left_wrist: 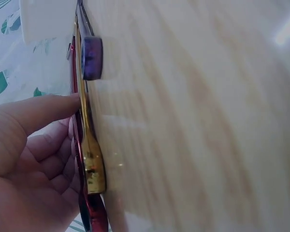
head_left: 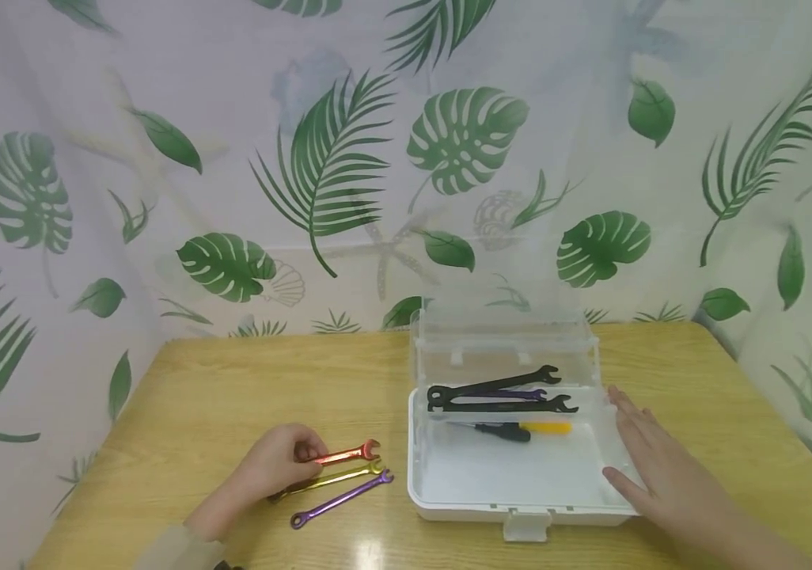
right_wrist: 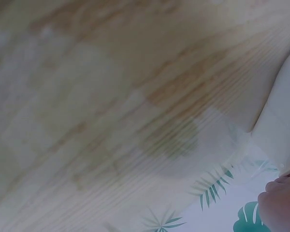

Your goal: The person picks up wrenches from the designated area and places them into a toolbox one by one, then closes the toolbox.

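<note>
Left hand [head_left: 279,461], seemingly pinched wrench [head_left: 349,456], box [head_left: 456,511] apart

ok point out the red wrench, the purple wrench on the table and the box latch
Red wrench [head_left: 346,456], head view: its visible shaft.
Purple wrench [head_left: 343,499], head view: middle of its shaft.
Latch [head_left: 526,526], head view: its front face.

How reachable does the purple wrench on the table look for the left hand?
Probably yes: the purple wrench lies nearby, uncovered, though the left hand holds the red wrench and might have to release it first.
</note>
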The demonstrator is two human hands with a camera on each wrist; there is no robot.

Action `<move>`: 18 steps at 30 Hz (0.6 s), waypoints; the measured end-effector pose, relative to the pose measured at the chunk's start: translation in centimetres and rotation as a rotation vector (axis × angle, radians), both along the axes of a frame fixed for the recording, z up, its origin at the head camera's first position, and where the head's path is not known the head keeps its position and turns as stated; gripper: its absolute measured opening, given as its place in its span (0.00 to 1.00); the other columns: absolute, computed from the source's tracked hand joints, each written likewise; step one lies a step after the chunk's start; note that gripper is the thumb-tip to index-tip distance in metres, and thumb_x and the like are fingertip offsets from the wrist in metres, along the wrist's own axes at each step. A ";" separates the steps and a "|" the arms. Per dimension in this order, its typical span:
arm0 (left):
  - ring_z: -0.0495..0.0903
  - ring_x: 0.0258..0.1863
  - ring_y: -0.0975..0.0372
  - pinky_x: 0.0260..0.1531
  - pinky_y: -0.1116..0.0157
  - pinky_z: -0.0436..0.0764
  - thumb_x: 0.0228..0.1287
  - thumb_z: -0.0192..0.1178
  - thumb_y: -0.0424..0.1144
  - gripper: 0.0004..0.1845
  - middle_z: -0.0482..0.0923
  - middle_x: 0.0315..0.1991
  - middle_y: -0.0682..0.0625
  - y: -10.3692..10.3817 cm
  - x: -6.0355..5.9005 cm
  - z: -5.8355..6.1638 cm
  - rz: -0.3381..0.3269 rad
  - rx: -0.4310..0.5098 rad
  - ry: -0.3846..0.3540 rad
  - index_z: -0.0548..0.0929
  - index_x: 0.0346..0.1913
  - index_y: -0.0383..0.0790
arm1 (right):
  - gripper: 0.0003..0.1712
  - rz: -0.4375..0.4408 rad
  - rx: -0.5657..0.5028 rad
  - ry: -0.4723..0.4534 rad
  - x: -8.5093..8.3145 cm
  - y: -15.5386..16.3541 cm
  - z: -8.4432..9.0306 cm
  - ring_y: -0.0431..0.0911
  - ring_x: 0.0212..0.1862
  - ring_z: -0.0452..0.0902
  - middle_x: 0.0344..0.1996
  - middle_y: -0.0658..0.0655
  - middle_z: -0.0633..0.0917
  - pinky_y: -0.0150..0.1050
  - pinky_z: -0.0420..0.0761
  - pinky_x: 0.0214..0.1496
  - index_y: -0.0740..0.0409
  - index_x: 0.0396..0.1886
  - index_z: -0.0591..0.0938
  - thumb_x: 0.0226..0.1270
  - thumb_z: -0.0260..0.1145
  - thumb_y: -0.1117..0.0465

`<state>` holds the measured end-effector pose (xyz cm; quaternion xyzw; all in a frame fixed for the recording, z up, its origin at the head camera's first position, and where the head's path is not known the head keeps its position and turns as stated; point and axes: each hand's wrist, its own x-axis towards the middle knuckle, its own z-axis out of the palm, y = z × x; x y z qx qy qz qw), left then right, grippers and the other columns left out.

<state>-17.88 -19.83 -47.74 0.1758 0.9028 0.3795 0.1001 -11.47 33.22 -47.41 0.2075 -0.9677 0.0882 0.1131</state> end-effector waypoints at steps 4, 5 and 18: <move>0.76 0.28 0.70 0.31 0.73 0.77 0.59 0.74 0.27 0.05 0.82 0.29 0.53 -0.5 -0.3 0.1 -0.006 -0.002 0.012 0.89 0.37 0.37 | 0.49 -0.011 0.007 -0.037 -0.3 -0.3 -0.2 0.37 0.87 0.23 0.87 0.66 0.50 0.18 0.19 0.76 0.74 0.83 0.54 0.79 0.64 0.48; 0.75 0.28 0.70 0.31 0.73 0.77 0.60 0.73 0.26 0.05 0.82 0.28 0.53 -0.4 -0.3 0.0 -0.013 0.003 0.012 0.89 0.37 0.37 | 0.49 -0.015 0.013 -0.044 -0.2 -0.2 -0.3 0.31 0.84 0.20 0.87 0.67 0.50 0.17 0.18 0.75 0.75 0.83 0.54 0.79 0.63 0.48; 0.77 0.29 0.71 0.32 0.73 0.78 0.59 0.74 0.26 0.05 0.85 0.29 0.53 -0.5 -0.4 0.0 0.007 -0.030 0.065 0.90 0.36 0.37 | 0.51 -0.063 -0.006 -0.150 -0.3 -0.4 0.0 0.55 0.89 0.35 0.88 0.64 0.45 0.16 0.16 0.72 0.69 0.86 0.48 0.82 0.59 0.43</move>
